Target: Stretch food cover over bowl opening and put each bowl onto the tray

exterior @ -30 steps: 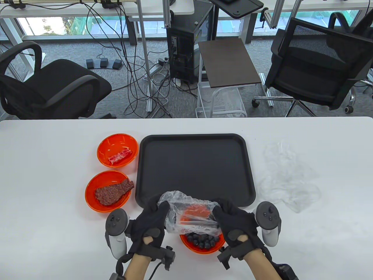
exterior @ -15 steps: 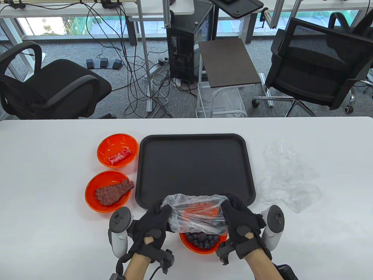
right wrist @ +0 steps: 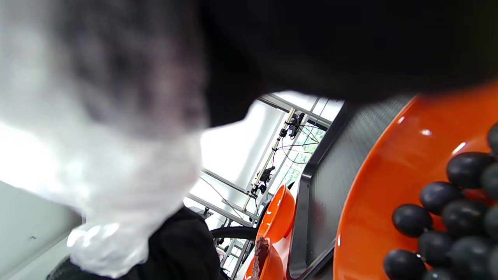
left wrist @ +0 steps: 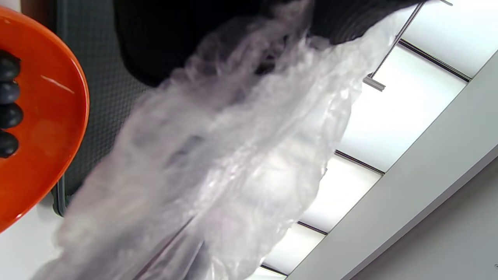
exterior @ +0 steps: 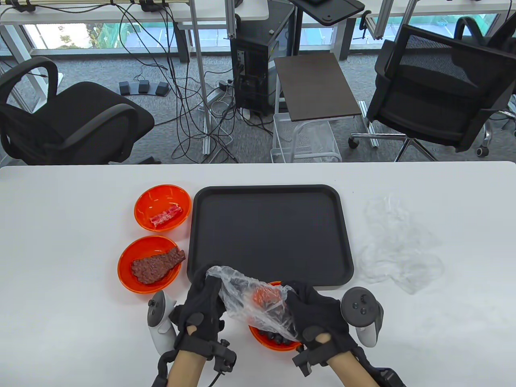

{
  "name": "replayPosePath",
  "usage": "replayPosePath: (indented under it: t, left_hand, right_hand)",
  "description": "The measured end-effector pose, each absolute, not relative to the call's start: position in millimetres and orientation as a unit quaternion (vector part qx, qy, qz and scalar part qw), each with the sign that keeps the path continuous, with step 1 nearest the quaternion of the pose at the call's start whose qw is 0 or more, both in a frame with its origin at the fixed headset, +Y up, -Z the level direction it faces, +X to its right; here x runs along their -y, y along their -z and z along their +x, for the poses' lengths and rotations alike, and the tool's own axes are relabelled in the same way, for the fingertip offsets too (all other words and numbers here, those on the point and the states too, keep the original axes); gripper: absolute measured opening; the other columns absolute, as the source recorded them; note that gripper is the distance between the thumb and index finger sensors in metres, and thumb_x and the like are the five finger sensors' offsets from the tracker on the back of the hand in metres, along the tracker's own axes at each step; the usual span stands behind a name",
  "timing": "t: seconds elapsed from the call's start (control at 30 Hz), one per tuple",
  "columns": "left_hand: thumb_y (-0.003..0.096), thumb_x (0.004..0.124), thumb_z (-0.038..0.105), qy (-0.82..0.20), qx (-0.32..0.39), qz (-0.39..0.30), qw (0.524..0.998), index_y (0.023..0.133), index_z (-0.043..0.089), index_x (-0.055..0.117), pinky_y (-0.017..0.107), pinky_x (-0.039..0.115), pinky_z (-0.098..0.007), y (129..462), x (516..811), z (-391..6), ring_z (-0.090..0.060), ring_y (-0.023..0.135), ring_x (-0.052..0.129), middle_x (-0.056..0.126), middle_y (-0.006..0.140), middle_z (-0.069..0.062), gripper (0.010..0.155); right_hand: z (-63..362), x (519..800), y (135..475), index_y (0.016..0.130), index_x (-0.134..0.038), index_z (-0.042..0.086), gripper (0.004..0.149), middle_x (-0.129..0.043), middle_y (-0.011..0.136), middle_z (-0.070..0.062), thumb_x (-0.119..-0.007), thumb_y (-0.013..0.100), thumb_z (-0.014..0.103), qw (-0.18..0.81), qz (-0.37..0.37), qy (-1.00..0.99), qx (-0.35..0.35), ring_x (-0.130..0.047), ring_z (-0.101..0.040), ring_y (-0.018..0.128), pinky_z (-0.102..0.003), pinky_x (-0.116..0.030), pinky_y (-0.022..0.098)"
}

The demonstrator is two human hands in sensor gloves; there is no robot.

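An orange bowl of dark grapes (exterior: 274, 340) sits at the table's near edge, just in front of the black tray (exterior: 269, 234). Above it both gloved hands hold a crumpled clear food cover (exterior: 252, 300). My left hand (exterior: 203, 298) grips its upper left edge, and my right hand (exterior: 310, 314) grips its lower right part, low over the bowl. The cover (left wrist: 218, 163) fills the left wrist view, beside the bowl rim (left wrist: 58, 128). In the right wrist view the grapes (right wrist: 447, 217) lie in the bowl, with the blurred cover (right wrist: 101, 163) at left.
Two more orange bowls stand left of the tray: one with a brown meat piece (exterior: 149, 264), one with a red item (exterior: 162, 207). A heap of clear covers (exterior: 397, 248) lies right of the tray. Office chairs and cables are beyond the far edge.
The cover was stretched level between the hands; now it slants, the left hand raised and further away, the right hand lowered to the left over the bowl, hiding most grapes.
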State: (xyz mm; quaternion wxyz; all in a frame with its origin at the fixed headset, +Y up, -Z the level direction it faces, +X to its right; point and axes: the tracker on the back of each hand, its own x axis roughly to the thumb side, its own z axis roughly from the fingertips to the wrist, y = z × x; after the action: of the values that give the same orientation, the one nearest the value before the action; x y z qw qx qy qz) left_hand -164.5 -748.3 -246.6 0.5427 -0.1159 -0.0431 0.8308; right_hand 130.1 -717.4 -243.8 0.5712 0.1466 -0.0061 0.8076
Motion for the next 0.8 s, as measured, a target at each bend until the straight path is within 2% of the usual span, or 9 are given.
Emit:
replayPosePath:
  t: [0.23,0.37,0.53,0.6,0.7,0.8]
  left_hand:
    - [0.0552,0.072,0.053,-0.801,0.077,-0.182,0.565,0.1,0.035,0.07,0.039,0.092,-0.039,248,747,-157,-0.014,0.036,0.101,0.098,0.046,0.015,0.048]
    - [0.0536,0.075,0.055,-0.766,0.092,-0.227,0.594,0.1,0.027,0.074,0.031,0.093,-0.038,248,746,-149,-0.013,0.026,0.102,0.099,0.036,0.016,0.054]
    - [0.0449,0.075,0.08,-0.709,0.12,-0.317,0.618,0.094,0.021,0.087,0.026,0.094,-0.04,246,751,-139,-0.015,0.021,0.103,0.1,0.031,0.013,0.078]
    - [0.0433,0.075,0.086,-0.69,0.139,-0.347,0.62,0.09,0.021,0.09,0.028,0.094,-0.04,245,751,-137,-0.015,0.023,0.104,0.1,0.032,0.013,0.081]
    - [0.0449,0.08,0.083,-0.694,0.164,-0.362,0.601,0.083,0.023,0.095,0.032,0.094,-0.041,246,750,-136,-0.016,0.028,0.104,0.1,0.036,0.013,0.072]
    - [0.0492,0.085,0.071,-0.716,0.168,-0.347,0.582,0.08,0.026,0.094,0.039,0.092,-0.043,247,750,-139,-0.017,0.038,0.103,0.098,0.041,0.013,0.055]
  right_hand:
    - [135,716,243,0.086,-0.081,0.003,0.048,-0.1,0.033,0.006,-0.077,0.051,0.036,0.623,0.115,-0.773,0.036,-0.103,-0.002,-0.005,-0.021,-0.091,-0.012]
    - [141,717,244,0.086,-0.08,0.003,0.049,-0.1,0.033,0.006,-0.077,0.051,0.036,0.633,0.098,-0.766,0.05,-0.102,-0.002,-0.006,-0.021,-0.091,-0.012]
    - [143,718,244,0.087,-0.079,0.003,0.048,-0.099,0.034,0.006,-0.076,0.051,0.036,0.635,0.09,-0.766,0.05,-0.102,-0.003,-0.005,-0.021,-0.091,-0.012]
    - [143,718,245,0.087,-0.079,0.003,0.048,-0.099,0.034,0.005,-0.076,0.051,0.036,0.632,0.09,-0.768,0.047,-0.102,-0.003,-0.005,-0.021,-0.091,-0.012]
    - [144,719,245,0.087,-0.079,0.004,0.048,-0.099,0.034,0.005,-0.076,0.051,0.036,0.631,0.088,-0.77,0.045,-0.102,-0.003,-0.005,-0.021,-0.091,-0.011]
    - [143,719,245,0.087,-0.079,0.004,0.048,-0.099,0.034,0.005,-0.076,0.051,0.036,0.625,0.088,-0.775,0.035,-0.102,-0.003,-0.005,-0.021,-0.091,-0.012]
